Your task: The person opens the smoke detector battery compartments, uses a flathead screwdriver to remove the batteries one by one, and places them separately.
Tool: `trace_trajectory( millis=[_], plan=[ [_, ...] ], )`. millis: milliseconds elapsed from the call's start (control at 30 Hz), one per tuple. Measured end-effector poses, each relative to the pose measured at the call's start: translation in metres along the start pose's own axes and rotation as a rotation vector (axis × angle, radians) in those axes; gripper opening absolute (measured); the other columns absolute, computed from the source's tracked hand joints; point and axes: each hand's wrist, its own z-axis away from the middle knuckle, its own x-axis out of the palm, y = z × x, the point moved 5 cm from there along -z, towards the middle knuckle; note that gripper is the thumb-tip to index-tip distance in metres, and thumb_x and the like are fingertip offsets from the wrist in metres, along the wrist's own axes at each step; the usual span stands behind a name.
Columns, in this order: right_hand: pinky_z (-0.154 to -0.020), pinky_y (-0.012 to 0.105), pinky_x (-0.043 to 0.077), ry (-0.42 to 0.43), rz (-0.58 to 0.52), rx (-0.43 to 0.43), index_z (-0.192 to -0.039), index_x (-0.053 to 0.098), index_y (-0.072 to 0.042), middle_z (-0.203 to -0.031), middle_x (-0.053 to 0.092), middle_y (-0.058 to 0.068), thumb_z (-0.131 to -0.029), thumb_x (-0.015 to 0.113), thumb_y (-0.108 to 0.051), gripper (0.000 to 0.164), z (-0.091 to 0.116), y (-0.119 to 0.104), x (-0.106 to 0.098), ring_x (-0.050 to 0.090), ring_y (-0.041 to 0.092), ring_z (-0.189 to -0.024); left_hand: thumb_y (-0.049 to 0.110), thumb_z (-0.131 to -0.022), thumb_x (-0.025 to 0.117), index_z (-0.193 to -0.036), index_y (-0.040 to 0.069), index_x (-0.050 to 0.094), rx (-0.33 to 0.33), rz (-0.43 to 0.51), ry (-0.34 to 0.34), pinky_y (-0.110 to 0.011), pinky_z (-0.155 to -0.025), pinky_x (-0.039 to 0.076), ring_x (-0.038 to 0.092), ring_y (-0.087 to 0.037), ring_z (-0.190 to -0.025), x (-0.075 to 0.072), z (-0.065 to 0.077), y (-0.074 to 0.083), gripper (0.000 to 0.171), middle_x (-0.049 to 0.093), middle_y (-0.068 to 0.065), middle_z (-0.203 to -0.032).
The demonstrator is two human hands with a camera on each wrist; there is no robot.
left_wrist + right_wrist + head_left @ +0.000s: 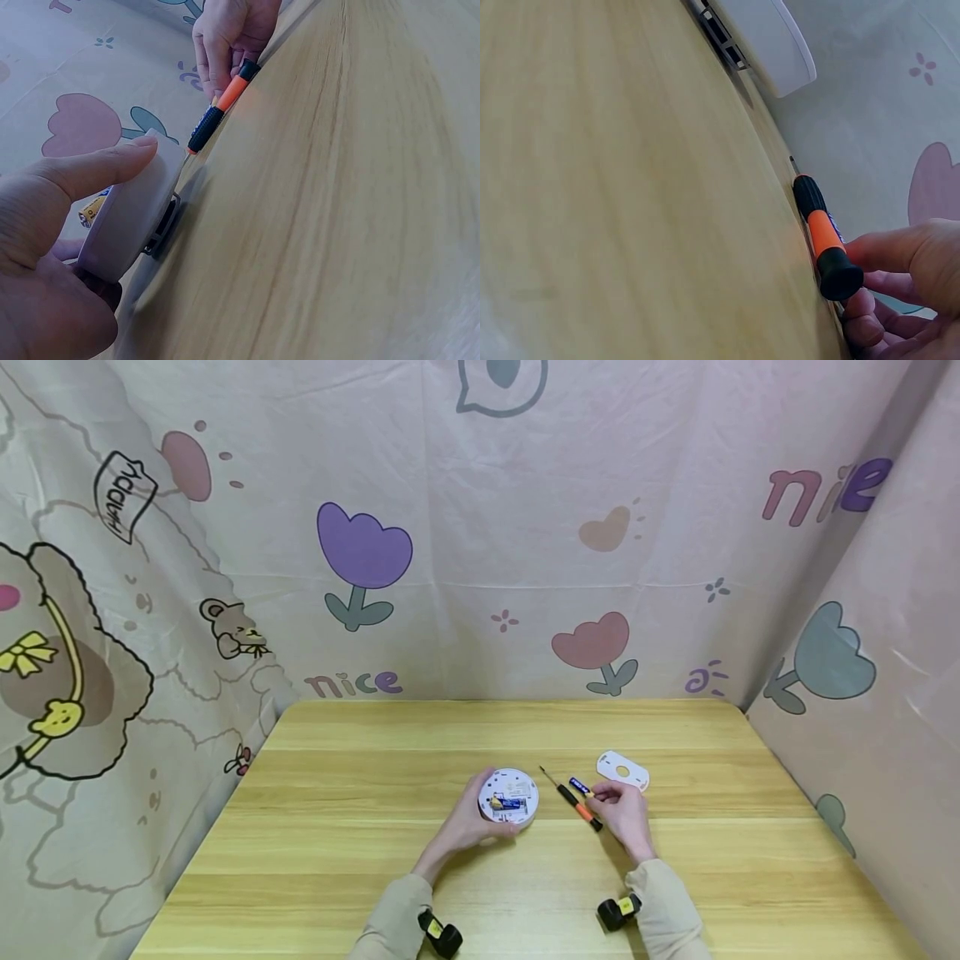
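My left hand [471, 817] grips a round white smoke detector [519, 787] by its rim, with its back turned up. The thumb lies along the near side. A blue and yellow battery [512, 803] shows in the detector's back, and its yellow end [90, 211] sticks up in the left wrist view. Over on the right, my right hand [626, 816] pinches the near end of a second blue battery [578, 785] at table level. Beside that battery lies a screwdriver [584, 812] with an orange and black handle [825, 232], its tip pointing away.
A white plate [636, 773] with rounded ends and a central hole lies just beyond the right hand. The wooden table [337, 777] runs back to a printed curtain [480, 527], with more curtain at both sides. Black cameras [617, 912] are strapped at both wrists.
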Motion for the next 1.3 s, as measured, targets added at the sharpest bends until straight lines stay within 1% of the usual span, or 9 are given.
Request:
trace_trajectory(
  millis=[233, 300, 533, 733, 833, 1067, 1200, 1300],
  plan=[
    [-0.06, 0.013, 0.048, 0.001, 0.007, -0.007, -0.095, 0.073, 0.006, -0.086, 0.074, 0.016, -0.078, 0.076, 0.0, 0.018, 0.0006, -0.0006, 0.0003, 0.059, 0.007, -0.067, 0.014, -0.066, 0.091, -0.157, 0.002, 0.025, 0.001, 0.008, -0.005, -0.072, -0.115, 0.032, 0.043, -0.05, -0.137, -0.0003, 0.0002, 0.001, 0.113, 0.035, -0.029, -0.156],
    [-0.059, 0.013, 0.048, -0.003, 0.004, -0.011, -0.094, 0.073, 0.006, -0.085, 0.074, 0.016, -0.078, 0.077, 0.0, 0.018, 0.0007, -0.0005, 0.0005, 0.059, 0.007, -0.067, 0.013, -0.066, 0.091, -0.157, 0.001, 0.025, 0.009, -0.003, -0.006, -0.073, -0.115, 0.032, 0.042, -0.051, -0.137, -0.0001, 0.0005, 0.0014, 0.113, 0.034, -0.03, -0.156],
    [-0.06, 0.014, 0.048, 0.0, 0.009, -0.007, -0.094, 0.074, 0.005, -0.083, 0.074, 0.014, -0.077, 0.077, 0.0, 0.017, 0.0011, 0.0011, 0.0009, 0.059, 0.007, -0.067, 0.014, -0.066, 0.091, -0.158, 0.002, 0.024, -0.009, -0.012, -0.001, -0.074, -0.116, 0.027, 0.038, -0.052, -0.141, 0.0002, 0.0007, 0.0008, 0.114, 0.031, -0.029, -0.159],
    [-0.059, 0.014, 0.047, 0.001, 0.011, -0.011, -0.094, 0.074, 0.005, -0.084, 0.074, 0.015, -0.078, 0.078, -0.001, 0.018, 0.0008, 0.0004, 0.0006, 0.059, 0.007, -0.067, 0.014, -0.065, 0.091, -0.157, 0.002, 0.024, -0.002, 0.002, -0.003, -0.073, -0.116, 0.028, 0.039, -0.051, -0.141, -0.0002, 0.0005, 0.0013, 0.115, 0.031, -0.029, -0.158],
    [-0.059, 0.014, 0.047, -0.003, 0.012, -0.01, -0.096, 0.074, 0.005, -0.086, 0.074, 0.016, -0.078, 0.078, -0.001, 0.019, 0.001, 0.0002, 0.0003, 0.059, 0.007, -0.067, 0.014, -0.065, 0.091, -0.157, 0.001, 0.024, -0.001, 0.009, -0.004, -0.073, -0.117, 0.028, 0.038, -0.051, -0.141, 0.0001, -0.0001, 0.0004, 0.115, 0.031, -0.029, -0.158],
    [-0.064, 0.016, 0.049, 0.001, 0.02, -0.009, -0.101, 0.074, 0.003, -0.093, 0.075, 0.017, -0.08, 0.078, -0.005, 0.023, 0.0026, -0.0006, -0.0012, 0.061, 0.006, -0.072, 0.013, -0.066, 0.091, -0.157, -0.002, 0.024, 0.024, -0.009, -0.006, -0.072, -0.118, 0.025, 0.036, -0.053, -0.142, 0.0008, -0.0011, 0.0004, 0.114, 0.03, -0.03, -0.159],
    [-0.066, 0.018, 0.047, 0.003, 0.035, -0.033, -0.105, 0.074, 0.0, -0.098, 0.075, 0.019, -0.082, 0.078, -0.007, 0.025, 0.0034, -0.0038, -0.0018, 0.06, 0.006, -0.073, 0.012, -0.066, 0.091, -0.157, -0.001, 0.025, 0.022, -0.004, -0.002, -0.072, -0.119, 0.025, 0.036, -0.053, -0.142, 0.0002, -0.0011, 0.0007, 0.113, 0.031, -0.03, -0.158],
    [-0.067, 0.018, 0.046, 0.006, 0.033, -0.065, -0.107, 0.074, -0.002, -0.106, 0.073, 0.018, -0.082, 0.078, -0.009, 0.026, 0.0038, -0.0074, -0.0018, 0.058, 0.006, -0.075, 0.012, -0.066, 0.091, -0.157, 0.0, 0.025, 0.022, -0.002, -0.003, -0.072, -0.118, 0.026, 0.037, -0.052, -0.141, -0.0006, -0.0008, 0.0011, 0.112, 0.031, -0.03, -0.158]
  ],
)
